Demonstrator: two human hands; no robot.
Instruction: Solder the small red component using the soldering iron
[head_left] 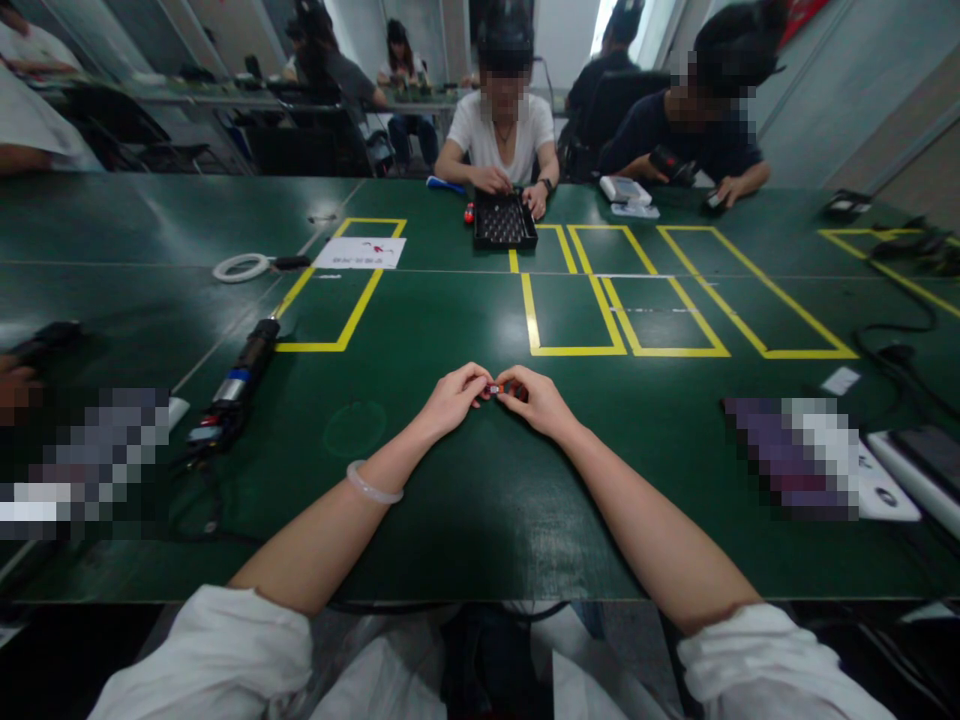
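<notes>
My left hand (454,396) and my right hand (538,396) meet over the green table (450,545), fingertips close together. Between them is a small orange and dark red piece (493,389) with a pale middle, too small to name. Each hand pinches one side of it, thumb against fingers. The fingers cover most of the piece, and the hands hide whether it touches the tabletop. A pale bangle (373,484) circles my left wrist.
A black electric screwdriver (238,385) with a cord lies left. Beyond are yellow tape outlines (577,351), a paper sheet (361,252) and a white cable coil (241,267). Across the table, a person in white handles a black tray (505,243). Blurred phone-like items lie right.
</notes>
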